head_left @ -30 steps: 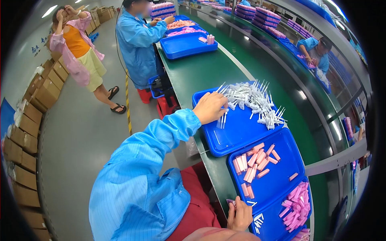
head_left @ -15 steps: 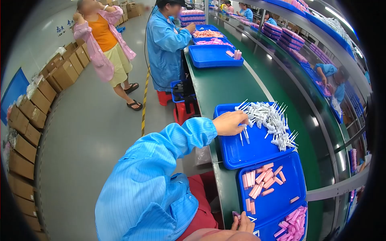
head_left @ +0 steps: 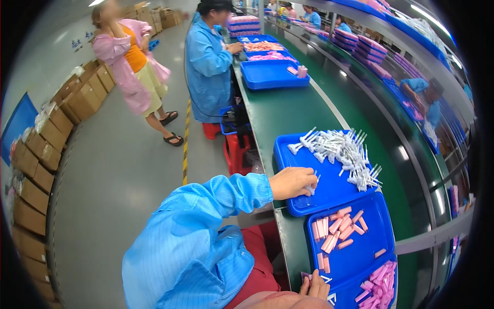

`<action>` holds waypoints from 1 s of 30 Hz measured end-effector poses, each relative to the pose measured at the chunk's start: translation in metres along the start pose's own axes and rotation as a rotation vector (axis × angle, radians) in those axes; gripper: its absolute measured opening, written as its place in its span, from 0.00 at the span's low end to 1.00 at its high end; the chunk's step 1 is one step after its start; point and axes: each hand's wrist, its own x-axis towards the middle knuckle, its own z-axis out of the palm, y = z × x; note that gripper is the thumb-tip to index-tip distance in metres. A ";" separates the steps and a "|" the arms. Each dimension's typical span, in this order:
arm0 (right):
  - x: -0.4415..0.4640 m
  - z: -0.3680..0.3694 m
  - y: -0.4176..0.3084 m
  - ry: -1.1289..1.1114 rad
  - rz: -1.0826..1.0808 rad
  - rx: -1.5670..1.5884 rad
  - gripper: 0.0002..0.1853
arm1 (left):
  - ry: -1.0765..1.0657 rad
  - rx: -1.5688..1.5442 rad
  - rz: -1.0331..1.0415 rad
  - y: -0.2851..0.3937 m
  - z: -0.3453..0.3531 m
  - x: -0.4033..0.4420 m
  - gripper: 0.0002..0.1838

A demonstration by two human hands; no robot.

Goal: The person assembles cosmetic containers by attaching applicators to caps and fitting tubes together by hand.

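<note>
Hands apart: the left hand (head_left: 292, 183) pinches a small whitish piece (head_left: 310, 191), best gripped lightly, above the blue tray (head_left: 334, 191) beneath it; the right hand (head_left: 316, 289) holds something partly hidden.

The view is bright and evenly lit, with a cool white cast. Light comes from overhead: a tube glows at the upper right of the frame, and another shows at the top left. Small hard glints sit on the dark rails right of center, and a soft sheen lies on the gray floor (head_left: 118, 190). Shadows are faint. A wide lens bends straight lines into curves, most strongly toward the sides, and the corners fall to black. The middle is fairly sharp; faces at the top are blurred, and far detail at upper right is soft.
</note>
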 end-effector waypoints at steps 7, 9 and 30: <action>-0.006 -0.012 0.010 0.286 0.035 0.009 0.22 | 0.003 0.103 0.037 0.002 0.006 0.002 0.09; -0.017 -0.028 0.014 0.385 0.110 -0.003 0.22 | 0.046 0.025 0.040 0.009 0.011 0.002 0.10; -0.278 -0.186 0.106 0.887 1.338 -0.952 0.13 | 0.301 0.028 0.003 0.011 0.016 -0.003 0.11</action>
